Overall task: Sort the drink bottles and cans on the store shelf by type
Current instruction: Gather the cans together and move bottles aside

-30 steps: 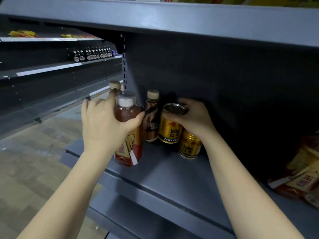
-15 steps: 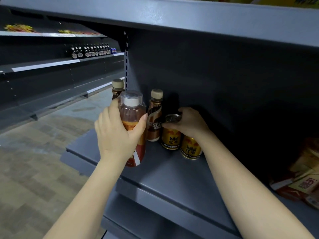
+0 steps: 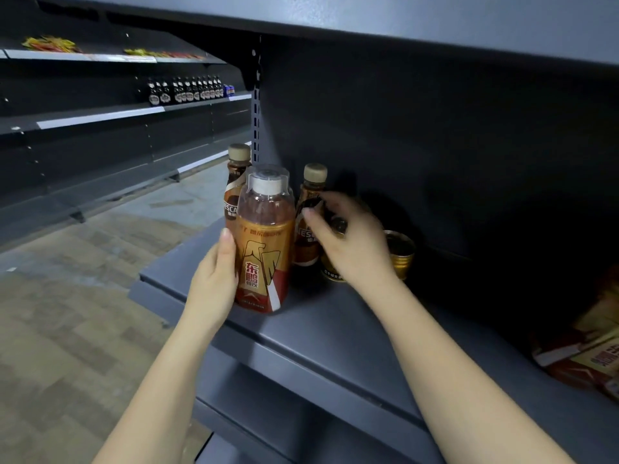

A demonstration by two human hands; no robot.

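A tall orange energy drink bottle (image 3: pixel 264 249) with a white cap stands near the front left of the grey shelf (image 3: pixel 335 333). My left hand (image 3: pixel 214 279) grips its left side. Behind it stand two brown coffee bottles with tan caps, one at the left (image 3: pixel 236 182) and one at the right (image 3: pixel 310 242). My right hand (image 3: pixel 351 246) is blurred, with its thumb and fingers curled around the shoulder of the right coffee bottle. A gold can (image 3: pixel 331 272) sits mostly hidden under that palm. A second gold can (image 3: pixel 400 252) stands just to its right.
The dark back wall of the shelf is close behind the drinks, and an upper shelf hangs overhead. Packaged goods (image 3: pixel 582 356) lie at the far right of the shelf. Across the aisle, a row of dark bottles (image 3: pixel 186 90) lines another shelf.
My right hand has left the gold can and moved left onto the right coffee bottle. My left hand has slid to the side of the energy drink bottle, which stands on the shelf.
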